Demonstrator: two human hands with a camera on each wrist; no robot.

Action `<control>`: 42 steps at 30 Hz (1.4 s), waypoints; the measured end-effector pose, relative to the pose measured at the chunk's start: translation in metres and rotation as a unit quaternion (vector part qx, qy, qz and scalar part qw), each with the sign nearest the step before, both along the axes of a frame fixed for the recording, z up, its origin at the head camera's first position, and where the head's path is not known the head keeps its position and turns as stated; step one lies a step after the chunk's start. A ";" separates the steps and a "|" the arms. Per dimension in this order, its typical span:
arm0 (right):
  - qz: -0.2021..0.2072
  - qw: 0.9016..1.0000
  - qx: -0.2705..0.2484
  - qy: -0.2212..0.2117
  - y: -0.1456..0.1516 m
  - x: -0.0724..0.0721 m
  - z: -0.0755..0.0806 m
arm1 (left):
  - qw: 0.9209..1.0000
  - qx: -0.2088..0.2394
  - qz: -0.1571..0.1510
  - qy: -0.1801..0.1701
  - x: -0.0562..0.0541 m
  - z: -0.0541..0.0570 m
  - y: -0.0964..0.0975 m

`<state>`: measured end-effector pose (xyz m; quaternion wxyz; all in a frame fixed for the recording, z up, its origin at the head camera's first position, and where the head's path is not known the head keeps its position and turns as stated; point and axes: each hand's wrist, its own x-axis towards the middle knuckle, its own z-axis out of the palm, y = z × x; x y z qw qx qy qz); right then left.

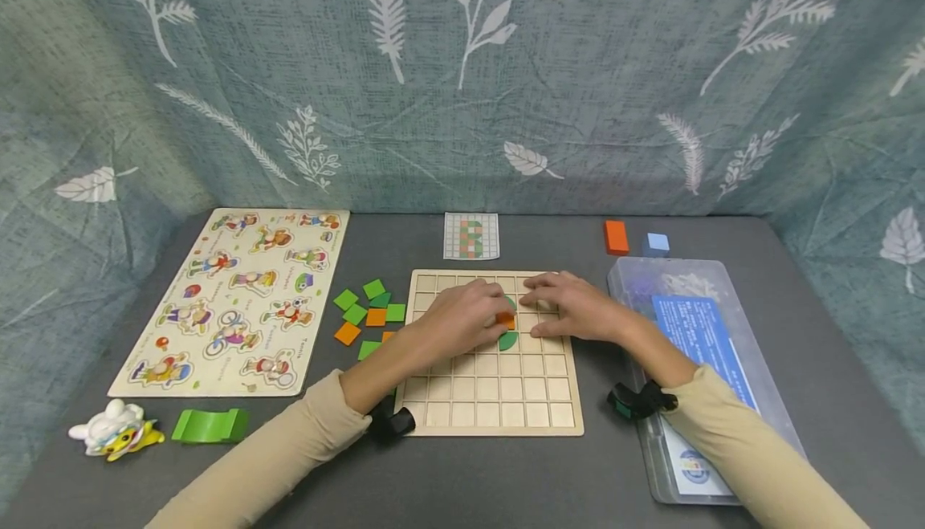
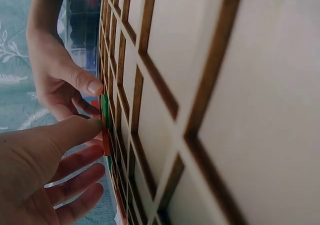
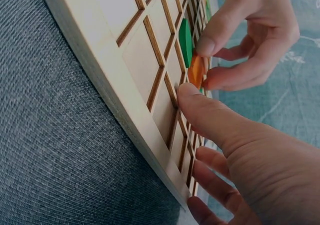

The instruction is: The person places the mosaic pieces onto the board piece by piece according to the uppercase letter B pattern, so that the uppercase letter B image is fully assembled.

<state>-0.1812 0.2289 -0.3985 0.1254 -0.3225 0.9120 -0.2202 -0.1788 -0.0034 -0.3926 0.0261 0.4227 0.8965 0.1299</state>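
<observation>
The wooden grid board (image 1: pixel 499 388) lies flat on the dark table. Over its middle, my left hand (image 1: pixel 462 320) pinches an orange square tile (image 3: pixel 196 71) between thumb and forefinger. The tile is tilted against the grid in the right wrist view. A green rounded-edge piece (image 1: pixel 508 341) sits in a cell just nearer to me, and more green shows just beyond the orange. My right hand (image 1: pixel 578 308) spreads over the board's right side, its thumb (image 3: pixel 190 92) close by the orange tile and its fingers loosely bent, holding nothing.
Loose green and orange tiles (image 1: pixel 376 317) lie left of the board. A pattern card (image 1: pixel 471 253) is behind it. Left are a picture puzzle (image 1: pixel 238 304), a toy figure (image 1: pixel 116 430) and a green block (image 1: pixel 209 426). Right are a plastic case (image 1: pixel 654 449), an orange block (image 1: pixel 616 238) and a blue block (image 1: pixel 656 245).
</observation>
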 end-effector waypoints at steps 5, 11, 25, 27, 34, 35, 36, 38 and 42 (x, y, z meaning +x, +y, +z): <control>0.001 1.000 0.000 0.007 0.000 -0.001 0.001 | 1.000 0.004 0.007 0.002 0.000 0.002 0.000; 0.002 1.000 0.001 0.007 0.000 -0.001 0.000 | 1.000 0.007 0.003 0.001 0.001 0.000 0.001; 0.004 1.000 -0.001 0.004 0.001 0.000 -0.004 | 0.999 0.029 -0.004 -0.029 0.002 -0.004 0.011; 0.005 1.000 0.000 0.005 0.001 -0.001 -0.003 | 0.999 0.037 0.001 -0.038 0.002 -0.002 0.010; 0.001 1.000 -0.002 0.009 -0.002 0.001 -0.004 | 0.994 0.059 0.061 -0.067 0.007 0.009 -0.025; 0.001 1.000 -0.003 0.007 -0.002 0.001 -0.004 | 0.993 0.060 0.069 -0.073 0.008 0.011 -0.035; 0.002 1.000 -0.004 0.006 -0.002 0.001 -0.004 | 0.993 0.059 0.071 -0.079 0.008 0.012 -0.047; 0.005 1.000 -0.002 0.012 -0.002 0.001 -0.004 | 0.990 0.051 0.079 -0.101 0.007 0.014 -0.071; 0.002 1.000 0.002 0.012 0.000 0.001 -0.003 | 0.989 0.027 0.075 -0.128 0.004 0.017 -0.111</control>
